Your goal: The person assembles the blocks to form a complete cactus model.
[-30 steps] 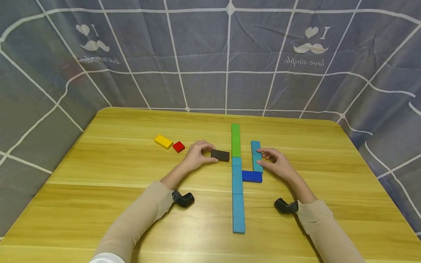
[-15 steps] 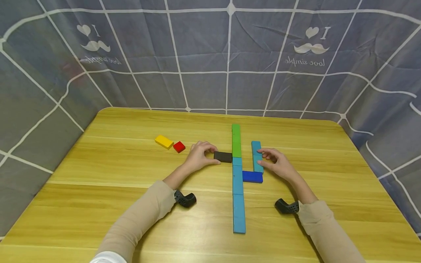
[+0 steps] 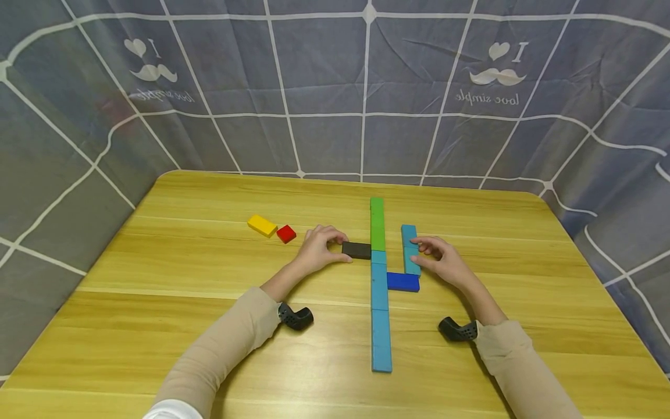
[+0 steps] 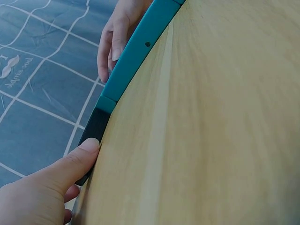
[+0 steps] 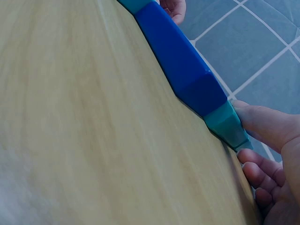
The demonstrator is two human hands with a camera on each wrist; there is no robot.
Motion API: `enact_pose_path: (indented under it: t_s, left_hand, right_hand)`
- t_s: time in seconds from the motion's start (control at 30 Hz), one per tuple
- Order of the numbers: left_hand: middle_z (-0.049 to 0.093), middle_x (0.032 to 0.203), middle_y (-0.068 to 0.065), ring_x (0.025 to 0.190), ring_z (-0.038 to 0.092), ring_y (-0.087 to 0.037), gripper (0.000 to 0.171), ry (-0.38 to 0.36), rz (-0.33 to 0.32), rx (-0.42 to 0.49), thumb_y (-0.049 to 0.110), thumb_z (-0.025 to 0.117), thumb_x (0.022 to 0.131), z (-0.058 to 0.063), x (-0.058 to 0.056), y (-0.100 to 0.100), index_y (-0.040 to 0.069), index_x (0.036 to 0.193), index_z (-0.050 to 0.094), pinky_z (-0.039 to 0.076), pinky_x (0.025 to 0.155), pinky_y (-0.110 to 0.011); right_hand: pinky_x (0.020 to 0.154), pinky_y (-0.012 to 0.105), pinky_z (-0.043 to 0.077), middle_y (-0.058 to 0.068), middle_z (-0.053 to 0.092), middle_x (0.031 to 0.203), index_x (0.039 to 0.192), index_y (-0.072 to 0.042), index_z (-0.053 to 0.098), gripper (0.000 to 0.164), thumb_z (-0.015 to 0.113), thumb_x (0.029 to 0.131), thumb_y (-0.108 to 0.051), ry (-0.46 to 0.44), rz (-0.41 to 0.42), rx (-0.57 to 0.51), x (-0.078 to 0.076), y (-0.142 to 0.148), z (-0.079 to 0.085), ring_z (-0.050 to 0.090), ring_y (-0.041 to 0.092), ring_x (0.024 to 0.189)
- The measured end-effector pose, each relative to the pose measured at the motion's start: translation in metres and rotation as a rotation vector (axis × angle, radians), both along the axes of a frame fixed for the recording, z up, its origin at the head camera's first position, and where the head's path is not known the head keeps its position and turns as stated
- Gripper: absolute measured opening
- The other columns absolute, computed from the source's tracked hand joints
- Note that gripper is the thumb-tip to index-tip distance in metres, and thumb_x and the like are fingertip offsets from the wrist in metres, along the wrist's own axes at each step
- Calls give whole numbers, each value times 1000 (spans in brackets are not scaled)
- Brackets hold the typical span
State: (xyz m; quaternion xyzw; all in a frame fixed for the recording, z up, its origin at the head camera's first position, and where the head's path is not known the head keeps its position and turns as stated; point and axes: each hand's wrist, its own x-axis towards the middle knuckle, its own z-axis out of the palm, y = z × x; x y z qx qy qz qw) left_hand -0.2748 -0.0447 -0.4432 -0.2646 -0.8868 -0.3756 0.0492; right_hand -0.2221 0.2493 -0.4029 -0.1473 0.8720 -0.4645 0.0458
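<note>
Between thumb and fingers, my left hand [image 3: 316, 250] pinches a black rectangular block [image 3: 357, 251]. The black block's right end meets a long straight row, made of light blue blocks [image 3: 381, 334] nearest me and a green section [image 3: 377, 224] beyond. A dark blue block [image 3: 403, 282] juts right from this row. From its right end, a shorter pair of light blue blocks [image 3: 410, 234] runs away from me. My right hand [image 3: 444, 260] is beside that pair, thumb and fingertips at its right edge, loosely bent. In the right wrist view the thumb [image 5: 265, 119] overlaps a light blue block [image 5: 226, 123].
A yellow block [image 3: 262, 225] and a small red block [image 3: 286, 234] lie left of the row, beyond my left hand. A grey curtain with white lines [image 3: 324, 87] hangs behind the wooden table [image 3: 209, 198]. Black devices [image 3: 296, 318] are strapped at both wrists.
My left hand has moved slightly right, bringing the black block from a small gap up against the long row. My right hand has stayed beside the short light blue pair.
</note>
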Motion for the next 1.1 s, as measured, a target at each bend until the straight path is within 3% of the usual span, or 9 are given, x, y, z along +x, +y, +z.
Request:
enact_pose_path:
  t_s: [0.33,0.57,0.8,0.9,1.1]
  left_hand:
    - [59,85,3,83,45,-16,39,2,-4,0,33,82,64,1,1,0,12,95,67,28,79,-36]
    - [60,90,1,86,46,-16,45,-41,-29,7,33,82,64,2,-1,-2,11,101,67,27,82,-37]
    - [60,102,-8,99,49,-24,52,-16,-64,92,25,81,67,13,-5,-23,5,112,62,27,85,-44]
    - [59,107,-9,101,47,-27,49,34,-7,92,22,80,70,18,-7,-39,5,112,62,24,87,-46]
    - [57,113,-12,105,43,-32,44,127,233,74,19,77,72,19,-8,-80,6,111,63,21,85,-49]
  right_hand:
    - [79,25,37,23,50,105,122,7,52,39,61,86,-5,-3,-3,5,-1,0,0,45,31,94]
    - [78,26,37,23,50,105,122,7,52,39,61,86,-5,1,1,5,-1,0,0,45,31,94]
    - [78,26,37,22,51,105,122,7,52,39,61,86,-5,9,1,10,0,-1,0,45,31,93]
    - [78,25,37,22,51,105,122,6,52,39,61,86,-5,9,1,11,0,-1,-1,45,30,93]
    - [77,25,37,22,51,104,122,6,52,39,61,86,-5,11,2,9,-1,0,-2,45,30,92]
